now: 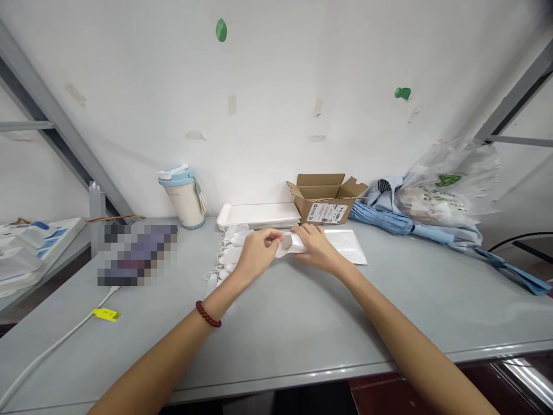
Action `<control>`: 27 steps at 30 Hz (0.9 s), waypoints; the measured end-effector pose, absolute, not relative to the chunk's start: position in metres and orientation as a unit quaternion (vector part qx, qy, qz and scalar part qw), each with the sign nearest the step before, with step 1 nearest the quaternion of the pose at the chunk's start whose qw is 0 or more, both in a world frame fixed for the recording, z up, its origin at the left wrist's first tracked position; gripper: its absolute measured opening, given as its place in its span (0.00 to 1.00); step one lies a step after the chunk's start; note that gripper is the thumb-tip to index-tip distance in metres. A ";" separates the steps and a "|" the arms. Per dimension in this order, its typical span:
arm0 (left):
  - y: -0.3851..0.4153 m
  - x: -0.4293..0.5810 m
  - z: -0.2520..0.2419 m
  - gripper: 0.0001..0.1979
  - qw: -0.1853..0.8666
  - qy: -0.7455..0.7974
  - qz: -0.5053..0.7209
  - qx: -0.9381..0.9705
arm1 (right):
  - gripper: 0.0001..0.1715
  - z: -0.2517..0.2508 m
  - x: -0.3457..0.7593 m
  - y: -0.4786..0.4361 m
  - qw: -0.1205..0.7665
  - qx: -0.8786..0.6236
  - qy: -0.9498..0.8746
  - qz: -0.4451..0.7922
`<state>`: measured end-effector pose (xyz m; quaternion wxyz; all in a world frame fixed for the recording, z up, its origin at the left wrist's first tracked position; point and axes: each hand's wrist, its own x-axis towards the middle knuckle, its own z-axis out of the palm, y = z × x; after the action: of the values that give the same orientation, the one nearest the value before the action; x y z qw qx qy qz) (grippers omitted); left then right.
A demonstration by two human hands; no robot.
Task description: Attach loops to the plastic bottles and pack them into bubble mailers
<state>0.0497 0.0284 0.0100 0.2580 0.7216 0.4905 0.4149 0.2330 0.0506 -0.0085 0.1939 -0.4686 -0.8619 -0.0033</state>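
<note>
Between my hands is a small white piece (285, 246), paper-like, with a greyish patch on its rounded end. My left hand (259, 251) pinches at its left end with thumb and forefinger. My right hand (317, 248) is closed around the other end, so much of the piece is hidden. Under and beyond the right hand lies a flat white plastic pouch (348, 246). Beside my left hand, several white tags with loops of string (228, 255) lie in a column, partly covered by the hand.
Behind the hands are a stack of white trays or envelopes (261, 214) and an open cardboard box (324, 210). A lidded cup (184, 199) and a blurred-out device (138, 253) on a white cable (56, 346) are left. A folded blue umbrella (384, 220) and plastic bag (449, 190) lie right.
</note>
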 end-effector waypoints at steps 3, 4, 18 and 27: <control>0.030 0.044 0.011 0.17 0.208 0.531 0.481 0.666 | 0.27 -0.003 0.233 0.049 0.252 -0.461 -0.851 -0.024; 0.030 0.042 0.011 0.17 0.221 0.530 0.467 0.673 | 0.27 -0.001 0.231 0.048 0.270 -0.453 -0.849 -0.033; 0.015 0.053 0.011 0.04 0.478 0.505 0.451 0.560 | 0.40 -0.009 0.202 0.025 0.306 -0.361 -0.873 -0.114; 0.014 0.046 0.019 0.12 0.581 0.467 0.472 0.470 | 0.28 -0.011 0.206 0.033 0.402 -0.352 -0.825 -0.184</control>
<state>0.0463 0.0142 0.0192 0.5811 0.4704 0.4668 0.4724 0.2064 0.0327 -0.0109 0.4020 -0.3523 -0.8248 -0.1844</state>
